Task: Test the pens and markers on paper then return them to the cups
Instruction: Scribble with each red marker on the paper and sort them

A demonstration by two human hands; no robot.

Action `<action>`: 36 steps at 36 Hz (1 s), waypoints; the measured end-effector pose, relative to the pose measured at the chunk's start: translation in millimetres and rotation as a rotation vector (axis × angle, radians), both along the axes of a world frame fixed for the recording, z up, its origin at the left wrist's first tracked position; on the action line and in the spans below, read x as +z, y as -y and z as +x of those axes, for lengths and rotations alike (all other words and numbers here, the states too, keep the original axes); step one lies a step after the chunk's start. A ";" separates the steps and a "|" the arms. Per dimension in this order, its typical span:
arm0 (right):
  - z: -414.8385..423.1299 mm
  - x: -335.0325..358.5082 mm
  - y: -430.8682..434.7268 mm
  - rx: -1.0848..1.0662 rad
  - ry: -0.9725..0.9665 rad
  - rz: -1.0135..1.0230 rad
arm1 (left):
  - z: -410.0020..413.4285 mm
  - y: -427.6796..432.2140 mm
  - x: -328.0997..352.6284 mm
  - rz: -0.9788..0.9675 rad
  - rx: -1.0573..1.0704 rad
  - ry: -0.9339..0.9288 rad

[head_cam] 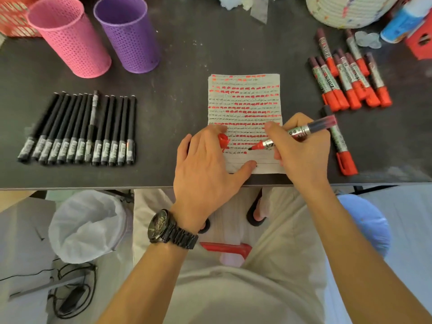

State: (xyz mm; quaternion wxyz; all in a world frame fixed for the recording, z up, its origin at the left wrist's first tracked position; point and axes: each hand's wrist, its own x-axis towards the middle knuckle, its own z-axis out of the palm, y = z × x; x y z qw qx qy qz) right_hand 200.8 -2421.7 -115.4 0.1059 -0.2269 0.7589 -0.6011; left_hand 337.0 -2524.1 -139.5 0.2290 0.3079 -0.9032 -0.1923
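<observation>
A dark grey table fills the upper half of the view, and its near edge runs just above the person's lap. On its far left stand two perforated cups side by side, a pink cup and a purple cup, with nothing visible inside them. In front of them lies a neat row of black pens, caps toward the person. A lined sheet of paper, covered in rows of red dashes and dark scribbles, lies in the middle. The right hand grips an uncapped red marker between thumb and curled fingers, with the tip touching the paper near the bottom rows. The left hand rests on the sheet's lower left corner with its thumb pressed flat, its fingers curled round the red cap. A pile of capped red markers lies to the right, and one single marker lies just beside the right hand. A black wristwatch is on the left wrist.
</observation>
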 end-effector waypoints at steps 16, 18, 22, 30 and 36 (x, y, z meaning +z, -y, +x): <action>4.6 0.8 -1.2 -0.003 -0.051 0.006 | -1.6 -3.9 1.3 -0.018 0.012 -0.003; 5.0 1.4 -0.9 0.003 -0.061 0.014 | -1.6 -3.8 1.9 -0.014 0.012 0.000; 5.4 2.8 -0.4 0.016 -0.073 0.023 | -1.6 -3.6 3.0 -0.011 0.012 0.002; 5.8 5.7 0.8 0.039 -0.068 0.036 | -1.8 -3.9 3.9 0.000 0.013 0.002; 5.8 5.6 0.1 0.042 -0.054 0.028 | -2.1 -4.4 4.2 -0.001 0.016 0.008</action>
